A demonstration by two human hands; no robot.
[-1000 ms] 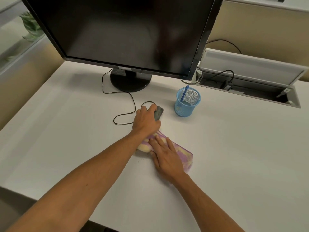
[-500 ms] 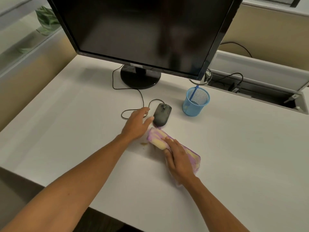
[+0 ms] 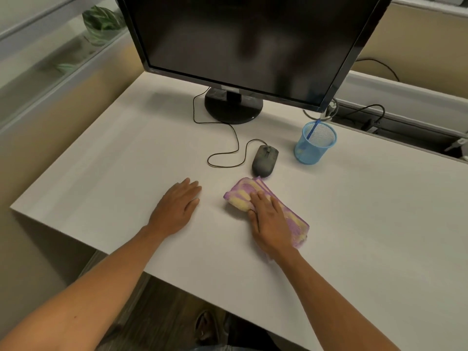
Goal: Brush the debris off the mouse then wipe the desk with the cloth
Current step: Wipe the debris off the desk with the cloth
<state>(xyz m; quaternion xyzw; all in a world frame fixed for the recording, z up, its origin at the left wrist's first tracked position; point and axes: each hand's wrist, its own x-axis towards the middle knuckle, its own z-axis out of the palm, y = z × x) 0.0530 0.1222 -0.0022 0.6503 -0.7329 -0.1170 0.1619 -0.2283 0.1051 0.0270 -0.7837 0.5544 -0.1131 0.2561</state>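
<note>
White desk (image 3: 367, 224), right hand (image 3: 272, 222) on cloth (image 3: 243, 195) (folded)

A dark monitor (image 3: 248, 41) on a round black stand (image 3: 233, 108), a blue mesh pen cup (image 3: 314, 143) holding a blue pen (image 3: 311, 129), and a leafy plant (image 3: 101, 22) behind glass.

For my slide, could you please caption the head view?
Right hand presses cloth on desk beside mouse; left hand rests flat.

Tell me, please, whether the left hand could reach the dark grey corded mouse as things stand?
Probably yes: the left hand lies flat on the white desk, and only bare desk and the mouse's thin black cable lie between it and the dark grey corded mouse.
</note>
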